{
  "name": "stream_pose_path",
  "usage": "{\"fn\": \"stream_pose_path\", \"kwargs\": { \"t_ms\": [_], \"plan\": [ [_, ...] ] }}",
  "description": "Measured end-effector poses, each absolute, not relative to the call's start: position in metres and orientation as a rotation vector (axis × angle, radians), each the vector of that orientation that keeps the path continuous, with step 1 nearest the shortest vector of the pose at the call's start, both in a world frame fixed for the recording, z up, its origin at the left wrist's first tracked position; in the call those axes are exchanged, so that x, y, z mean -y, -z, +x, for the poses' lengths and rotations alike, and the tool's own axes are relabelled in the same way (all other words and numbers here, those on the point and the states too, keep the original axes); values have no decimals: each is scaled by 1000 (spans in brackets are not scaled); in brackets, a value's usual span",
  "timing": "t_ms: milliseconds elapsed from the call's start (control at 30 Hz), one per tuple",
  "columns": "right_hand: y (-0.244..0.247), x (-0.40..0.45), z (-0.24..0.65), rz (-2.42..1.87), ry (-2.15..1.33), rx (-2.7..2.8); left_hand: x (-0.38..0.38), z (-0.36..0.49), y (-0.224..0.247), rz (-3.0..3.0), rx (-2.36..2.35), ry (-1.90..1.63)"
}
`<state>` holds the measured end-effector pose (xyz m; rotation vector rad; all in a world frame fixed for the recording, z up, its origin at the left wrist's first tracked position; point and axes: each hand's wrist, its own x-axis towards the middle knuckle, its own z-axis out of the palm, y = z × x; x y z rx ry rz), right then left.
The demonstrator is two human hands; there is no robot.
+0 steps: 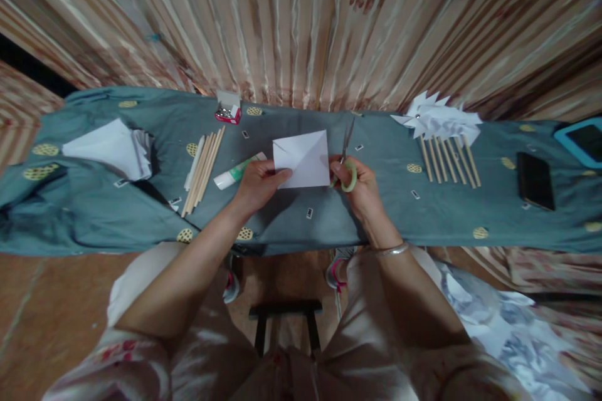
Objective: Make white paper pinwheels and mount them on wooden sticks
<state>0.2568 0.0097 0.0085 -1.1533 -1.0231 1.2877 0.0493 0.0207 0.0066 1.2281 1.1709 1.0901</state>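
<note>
A white paper square (302, 156) with diagonal creases and a slit near its upper left corner is pinched at its lower left by my left hand (260, 186). My right hand (360, 185) is closed around the green-handled scissors (348, 169), whose blades point up, away from me, just right of the paper. A white and green glue stick (239, 171) lies beside my left hand. Further left are several wooden sticks (204, 171), and a stack of folded white paper (110, 149) rests near the left end.
White paper pinwheels (442, 118) on sticks lie at the right on the green cloth (385, 200). Beyond them are a black phone (535, 180) and a blue-edged device (583, 141). A small red box (228, 111) stands at the back left.
</note>
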Motion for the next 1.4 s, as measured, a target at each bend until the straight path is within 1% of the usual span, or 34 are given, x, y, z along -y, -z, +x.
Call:
{"fn": "stream_pose_path", "kwargs": {
  "t_ms": [300,467,633,867,1000,1267,1400],
  "plan": [
    [0,-16,254,-1146,-1403,852,-19,52,-11,1163,-1183,-1039],
    [1,-16,248,-1124,-1387,801,-15,59,-15,914,-1126,-1144],
    [3,-14,243,-1103,-1334,783,-9,69,-12,630,-963,-1099],
    [2,-11,241,-1113,-1389,832,-8,75,-14,509,-971,-1126],
    [0,-4,242,-1133,-1460,903,-16,68,-20,487,-990,-1174],
    [-4,14,239,-1114,-1761,1100,-29,52,-30,468,-999,-1295],
    [-5,19,234,-1087,-1845,1218,-30,51,-31,447,-1013,-1304]
  ]
}}
